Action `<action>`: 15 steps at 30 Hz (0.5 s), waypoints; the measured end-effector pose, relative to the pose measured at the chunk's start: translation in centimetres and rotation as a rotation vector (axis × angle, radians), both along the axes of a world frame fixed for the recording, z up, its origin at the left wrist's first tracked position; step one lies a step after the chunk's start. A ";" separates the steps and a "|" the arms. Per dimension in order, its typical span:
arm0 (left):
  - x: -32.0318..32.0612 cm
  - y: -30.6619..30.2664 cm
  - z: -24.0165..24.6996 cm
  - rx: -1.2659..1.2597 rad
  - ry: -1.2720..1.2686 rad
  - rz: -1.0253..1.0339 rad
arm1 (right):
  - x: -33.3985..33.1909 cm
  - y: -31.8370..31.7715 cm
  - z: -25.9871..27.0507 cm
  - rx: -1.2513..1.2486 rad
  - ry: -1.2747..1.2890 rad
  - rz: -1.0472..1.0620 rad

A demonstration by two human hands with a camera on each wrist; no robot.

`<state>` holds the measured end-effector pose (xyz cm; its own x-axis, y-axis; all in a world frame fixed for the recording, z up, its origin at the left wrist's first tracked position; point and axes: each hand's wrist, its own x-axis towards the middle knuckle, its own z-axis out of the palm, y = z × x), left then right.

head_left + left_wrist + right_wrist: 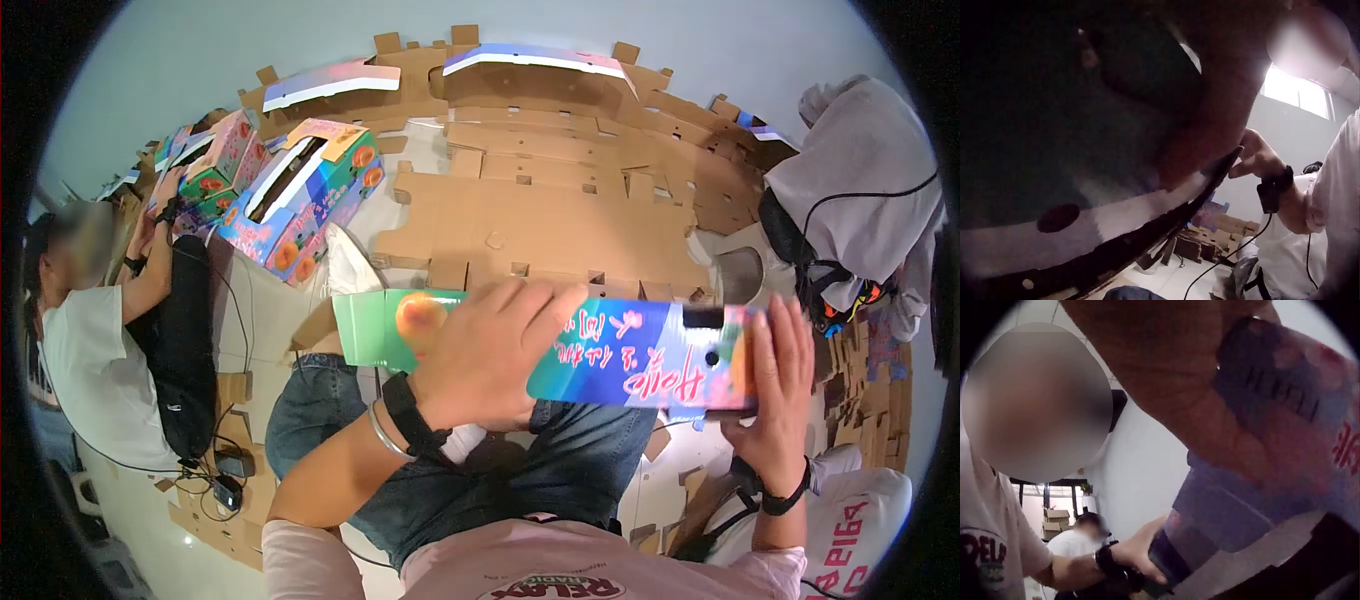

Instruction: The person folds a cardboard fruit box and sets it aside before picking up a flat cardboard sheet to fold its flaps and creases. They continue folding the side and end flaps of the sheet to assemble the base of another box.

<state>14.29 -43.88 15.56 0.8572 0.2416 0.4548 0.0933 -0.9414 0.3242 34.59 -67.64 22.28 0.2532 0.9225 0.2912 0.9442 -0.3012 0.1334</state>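
A colourful printed cardboard box (640, 350), green at one end and blue and pink at the other, lies across the person's lap in the head view. The left hand (505, 350) reaches over its middle, fingers bent over the far edge, and grips it. At the pink end the right hand (783, 390) holds the cardboard, fingers along the end and thumb near the close corner. The left wrist view shows the right hand (1260, 156) at the edge of the dark cardboard (1129, 209). In the right wrist view, the left hand (1141, 550) touches the box's other end (1179, 544).
Flat brown cardboard sheets (540, 225) cover the floor ahead. Printed boxes (300, 200) stand at the left, near a seated person (100, 350). A grey cloth (865, 180) hangs at the right. Cables and small black devices (230, 490) lie at lower left.
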 end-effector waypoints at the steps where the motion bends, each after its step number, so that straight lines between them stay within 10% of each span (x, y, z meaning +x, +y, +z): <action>1: -0.1 0.0 -0.4 0.059 0.021 -0.056 | 0.3 -0.3 -0.5 -0.062 0.055 0.007; 7: 0.0 -0.1 0.7 0.113 0.155 -0.162 | 1.3 -0.8 -2.2 -0.262 0.226 0.111; 15: 0.7 2.1 3.3 0.257 -0.226 -0.102 | 2.9 -1.3 -6.6 0.357 0.689 0.026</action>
<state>14.97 -41.78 18.85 0.7418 0.0131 0.6705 -0.0522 -0.9957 0.0771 37.54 -68.89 15.63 0.4646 0.8104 0.3570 0.7863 -0.1920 -0.5873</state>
